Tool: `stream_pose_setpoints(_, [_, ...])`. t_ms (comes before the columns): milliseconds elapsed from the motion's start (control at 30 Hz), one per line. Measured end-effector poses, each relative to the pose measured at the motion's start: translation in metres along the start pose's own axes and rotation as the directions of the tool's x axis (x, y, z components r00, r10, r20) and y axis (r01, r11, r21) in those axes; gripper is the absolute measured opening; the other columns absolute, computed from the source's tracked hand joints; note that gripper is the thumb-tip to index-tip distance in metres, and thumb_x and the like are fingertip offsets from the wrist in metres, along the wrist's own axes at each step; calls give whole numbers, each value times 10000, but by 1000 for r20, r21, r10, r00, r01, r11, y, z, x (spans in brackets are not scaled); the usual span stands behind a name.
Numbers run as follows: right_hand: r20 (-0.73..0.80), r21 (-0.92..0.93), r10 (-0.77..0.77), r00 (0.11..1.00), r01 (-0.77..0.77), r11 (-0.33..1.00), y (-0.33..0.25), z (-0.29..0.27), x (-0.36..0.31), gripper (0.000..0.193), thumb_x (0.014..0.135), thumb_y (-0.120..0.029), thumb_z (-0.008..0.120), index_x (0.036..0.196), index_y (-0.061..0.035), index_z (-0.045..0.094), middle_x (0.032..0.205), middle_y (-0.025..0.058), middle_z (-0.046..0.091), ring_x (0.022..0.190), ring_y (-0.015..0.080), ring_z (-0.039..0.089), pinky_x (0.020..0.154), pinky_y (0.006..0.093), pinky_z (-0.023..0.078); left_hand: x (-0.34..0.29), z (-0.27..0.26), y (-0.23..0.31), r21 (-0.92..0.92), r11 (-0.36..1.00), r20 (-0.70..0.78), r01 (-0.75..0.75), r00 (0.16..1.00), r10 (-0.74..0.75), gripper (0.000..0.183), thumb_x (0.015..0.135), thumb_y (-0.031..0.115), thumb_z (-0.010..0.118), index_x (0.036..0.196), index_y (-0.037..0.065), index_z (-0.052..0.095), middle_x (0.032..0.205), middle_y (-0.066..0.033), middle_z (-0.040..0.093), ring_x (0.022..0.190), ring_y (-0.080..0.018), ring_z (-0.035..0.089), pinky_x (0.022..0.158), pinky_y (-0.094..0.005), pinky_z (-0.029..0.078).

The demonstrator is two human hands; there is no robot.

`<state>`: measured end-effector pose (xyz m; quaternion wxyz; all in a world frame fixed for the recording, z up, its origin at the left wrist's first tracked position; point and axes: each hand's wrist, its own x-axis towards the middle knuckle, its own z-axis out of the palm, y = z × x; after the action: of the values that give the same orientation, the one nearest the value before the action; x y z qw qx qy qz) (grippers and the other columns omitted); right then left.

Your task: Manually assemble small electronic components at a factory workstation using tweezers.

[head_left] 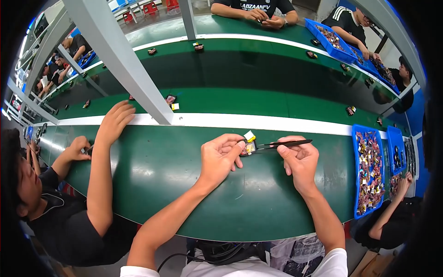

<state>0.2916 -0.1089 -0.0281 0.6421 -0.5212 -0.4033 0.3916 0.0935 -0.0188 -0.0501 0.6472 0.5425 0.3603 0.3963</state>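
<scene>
Black-edged, a small device [250,147] with a yellow-and-white tab [249,136] appears in the head view between the person's two hands. The left hand [220,156] pinches it from the left. The right hand [301,160], apart from the left, is closed on black tweezers [291,143], their tips at the device's right side; whether they touch it I cannot tell.

Beneath is a glossy green tabletop [184,184], edged on its far side by a white rail [258,123]. Beyond the rail, small assemblies [170,99] lie spaced out on another green surface [249,99]. A blue tray [355,180] of small parts [370,171] stands at the right. A pale post [120,60] slants across the upper left. A co-worker in black [69,226] is at the left; another person [254,6] is across.

The tab points away from the wearer; the device's long axis is unclear. The tweezers lie nearly crosswise, tips leftward.
</scene>
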Motion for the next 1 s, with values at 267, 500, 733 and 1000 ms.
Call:
stream_pose_setpoints(267, [49, -153, -60, 997, 67, 986, 6, 3, -4, 121, 897, 4, 738, 995, 44, 679, 825, 28, 691, 562, -5, 489, 506, 168, 363, -4, 5, 1, 74, 997, -15, -14, 1000, 15, 175, 970, 53, 639, 1093, -72, 648, 812, -96, 692, 583, -110, 634, 473, -229, 472])
stream_pose_setpoints(500, [88, -186, -138, 987, 152, 971, 16, 9, -2, 115, 889, 22, 736, 985, 35, 676, 846, 33, 713, 587, -11, 478, 529, 169, 370, -4, 1, 2, 128, 991, -21, -32, 999, 35, 174, 975, 57, 632, 1106, -56, 638, 810, -90, 693, 583, -95, 624, 482, -221, 466])
stream_pose_setpoints(733, [67, -109, 7, 998, 0, 994, 12, 1, -7, 127, 899, -13, 735, 1013, 15, 688, 864, 8, 688, 622, -6, 517, 553, 169, 415, -2, 11, -11, 126, 985, -3, -117, 993, 118, 184, 991, 81, 623, 1132, -38, 624, 859, -94, 699, 584, -108, 618, 480, -219, 452])
stream_pose_setpoints(1000, [-214, 182, 100, 972, -61, 981, -10, -41, 32, 57, 950, -84, 564, 931, -30, 562, 642, 36, 548, 476, 98, 443, 482, 265, 373, 1, 12, -7, 111, 991, -43, -74, 996, 79, 198, 985, 90, 637, 1112, -61, 614, 855, -118, 692, 560, -113, 610, 459, -215, 439])
